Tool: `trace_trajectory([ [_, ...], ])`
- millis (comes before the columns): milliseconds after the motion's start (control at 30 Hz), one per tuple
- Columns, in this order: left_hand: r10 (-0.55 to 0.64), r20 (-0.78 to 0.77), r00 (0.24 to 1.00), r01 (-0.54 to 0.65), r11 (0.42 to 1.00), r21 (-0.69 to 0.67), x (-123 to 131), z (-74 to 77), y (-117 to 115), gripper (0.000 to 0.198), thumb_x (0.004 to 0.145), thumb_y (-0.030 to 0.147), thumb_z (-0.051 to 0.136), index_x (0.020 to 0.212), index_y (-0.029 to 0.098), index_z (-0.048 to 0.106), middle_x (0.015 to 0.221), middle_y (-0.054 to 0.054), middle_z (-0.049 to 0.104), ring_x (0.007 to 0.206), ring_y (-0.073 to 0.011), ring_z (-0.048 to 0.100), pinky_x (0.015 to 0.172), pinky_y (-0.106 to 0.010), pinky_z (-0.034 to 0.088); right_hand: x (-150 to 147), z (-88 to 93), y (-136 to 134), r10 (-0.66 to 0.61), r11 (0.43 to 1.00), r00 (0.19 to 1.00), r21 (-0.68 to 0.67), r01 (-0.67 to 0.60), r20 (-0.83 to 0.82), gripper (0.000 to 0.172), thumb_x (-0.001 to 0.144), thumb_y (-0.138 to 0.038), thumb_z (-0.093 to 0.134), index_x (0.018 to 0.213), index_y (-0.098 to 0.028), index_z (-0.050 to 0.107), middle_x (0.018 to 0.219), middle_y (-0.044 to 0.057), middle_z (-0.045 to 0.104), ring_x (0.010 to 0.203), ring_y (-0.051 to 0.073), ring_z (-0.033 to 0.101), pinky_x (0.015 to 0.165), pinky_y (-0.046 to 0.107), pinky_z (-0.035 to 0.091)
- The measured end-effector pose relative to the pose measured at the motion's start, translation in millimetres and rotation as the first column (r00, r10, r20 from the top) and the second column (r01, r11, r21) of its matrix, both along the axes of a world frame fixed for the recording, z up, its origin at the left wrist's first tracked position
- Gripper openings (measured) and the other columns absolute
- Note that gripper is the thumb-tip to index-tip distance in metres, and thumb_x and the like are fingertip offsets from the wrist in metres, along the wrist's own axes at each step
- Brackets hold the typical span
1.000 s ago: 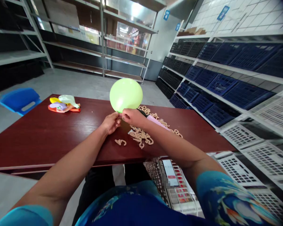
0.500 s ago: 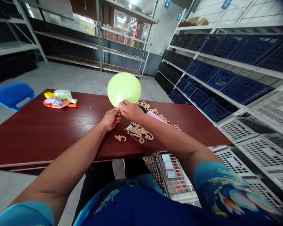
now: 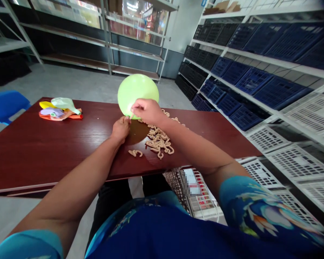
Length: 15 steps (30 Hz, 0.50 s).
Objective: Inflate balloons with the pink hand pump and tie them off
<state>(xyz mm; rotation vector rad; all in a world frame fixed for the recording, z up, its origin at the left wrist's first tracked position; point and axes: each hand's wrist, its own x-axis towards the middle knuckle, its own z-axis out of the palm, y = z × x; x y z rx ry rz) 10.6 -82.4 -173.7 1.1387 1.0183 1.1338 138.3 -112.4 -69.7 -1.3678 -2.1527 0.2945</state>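
Observation:
An inflated lime-green balloon (image 3: 137,88) stands up over the far edge of the brown table, its neck end toward me. My left hand (image 3: 121,128) is closed, with thumb and finger pinching the neck just below the balloon. My right hand (image 3: 148,110) lies against the lower right of the balloon, thumb and forefinger pinched at the neck too. A short pale piece shows between the two pinches; it looks like the stretched neck. Below the hands lies a pile of beige curly hook-shaped pieces (image 3: 159,140), partly covered by my right forearm. A few more hooks (image 3: 135,153) lie apart, nearer me.
Several flat balloons (image 3: 59,109) lie heaped at the table's (image 3: 56,151) far left. A blue chair (image 3: 9,106) stands beyond its left edge. Racks with blue crates (image 3: 255,86) and white crates (image 3: 299,162) line the right. A wire basket (image 3: 202,201) sits by my right leg.
My right hand has risen slightly from the left, and a pale strip now shows between them. A pink and black thing beside my right forearm is out of sight. The camera view has shifted.

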Motion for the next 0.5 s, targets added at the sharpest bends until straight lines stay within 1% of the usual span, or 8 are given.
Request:
trace_trajectory([
  [67, 0.035, -0.039, 0.999, -0.032, 0.998, 0.061, 1.9, -1.2, 0.3, 0.022, 0.084, 0.031, 0.046, 0.067, 0.018, 0.044, 0.048, 0.005, 0.034, 0.039, -0.0074, 0.029, 0.038, -0.02, 0.019, -11.1, 9.8, 7.2, 0.023, 0.998, 0.988, -0.059, -0.032, -0.15, 0.021, 0.086, -0.028, 0.042, 0.088, -0.013, 0.057, 0.072, -0.001, 0.057, 0.061, 0.007, 0.049, 0.058, 0.02, 0.037],
  [167, 0.002, 0.043, 0.999, -0.005, 0.998, 0.065, 4.6, 1.4, -3.3, 0.022, 0.083, 0.03, 0.047, 0.066, 0.018, 0.042, 0.049, 0.005, 0.033, 0.039, -0.0065, 0.028, 0.038, -0.019, 0.02, -32.7, 17.8, 19.9, 0.099, 0.975, 0.96, -0.169, -0.146, -0.261, 0.024, 0.088, -0.029, 0.041, 0.098, -0.014, 0.055, 0.079, 0.001, 0.06, 0.062, 0.006, 0.051, 0.058, 0.018, 0.04],
  [233, -0.066, 0.165, 0.984, 0.065, 0.998, 0.016, 4.4, 5.2, -6.2, 0.022, 0.084, 0.03, 0.046, 0.066, 0.018, 0.04, 0.049, 0.006, 0.031, 0.037, -0.0052, 0.026, 0.037, -0.018, 0.019, -43.3, 21.2, 26.1, 0.185, 0.926, 0.943, -0.273, -0.261, -0.275, 0.028, 0.086, -0.032, 0.048, 0.109, -0.016, 0.052, 0.093, 0.003, 0.062, 0.07, 0.008, 0.054, 0.06, 0.019, 0.043],
  [333, -0.164, 0.366, 0.916, 0.207, 0.975, -0.082, 0.7, 11.8, -7.3, 0.022, 0.085, 0.029, 0.044, 0.067, 0.018, 0.037, 0.05, 0.007, 0.027, 0.035, -0.0041, 0.023, 0.034, -0.016, 0.016, -43.6, 31.7, 25.3, 0.319, 0.819, 0.897, -0.387, -0.423, -0.305, 0.05, 0.078, -0.034, 0.061, 0.124, -0.025, 0.043, 0.113, 0.004, 0.058, 0.084, 0.011, 0.057, 0.065, 0.017, 0.046],
  [367, -0.183, 0.427, 0.885, 0.25, 0.963, -0.104, -0.9, 13.9, -6.7, 0.022, 0.085, 0.028, 0.045, 0.067, 0.018, 0.037, 0.05, 0.007, 0.026, 0.035, -0.0038, 0.023, 0.034, -0.015, 0.016, -39.2, 37.1, 22.0, 0.346, 0.792, 0.88, -0.402, -0.46, -0.326, 0.053, 0.076, -0.035, 0.063, 0.124, -0.027, 0.042, 0.115, 0.004, 0.057, 0.086, 0.011, 0.057, 0.065, 0.016, 0.046],
  [400, -0.197, 0.485, 0.852, 0.287, 0.951, -0.119, -2.6, 16.0, -5.8, 0.021, 0.085, 0.026, 0.045, 0.067, 0.018, 0.037, 0.05, 0.007, 0.025, 0.035, -0.0035, 0.023, 0.033, -0.015, 0.016, -32.9, 42.6, 17.7, 0.355, 0.773, 0.867, -0.412, -0.482, -0.349, 0.05, 0.076, -0.037, 0.063, 0.122, -0.027, 0.044, 0.113, 0.004, 0.059, 0.086, 0.011, 0.058, 0.065, 0.016, 0.046],
  [467, -0.203, 0.587, 0.784, 0.34, 0.931, -0.132, -5.7, 20.1, -3.9, 0.021, 0.085, 0.024, 0.046, 0.067, 0.017, 0.037, 0.05, 0.007, 0.025, 0.035, -0.003, 0.023, 0.033, -0.014, 0.018, -16.7, 50.3, 7.5, 0.345, 0.749, 0.856, -0.436, -0.498, -0.385, 0.038, 0.079, -0.04, 0.059, 0.11, -0.02, 0.054, 0.104, 0.004, 0.062, 0.081, 0.01, 0.06, 0.063, 0.017, 0.047],
  [500, -0.196, 0.626, 0.755, 0.355, 0.924, -0.138, -7.1, 22.2, -3.1, 0.022, 0.085, 0.023, 0.046, 0.067, 0.017, 0.037, 0.05, 0.007, 0.025, 0.035, -0.0027, 0.023, 0.033, -0.014, 0.02, -7.9, 50.4, 2.9, 0.325, 0.746, 0.86, -0.453, -0.489, -0.393, 0.032, 0.081, -0.041, 0.055, 0.101, -0.016, 0.058, 0.099, 0.005, 0.063, 0.078, 0.01, 0.06, 0.062, 0.018, 0.048],
])
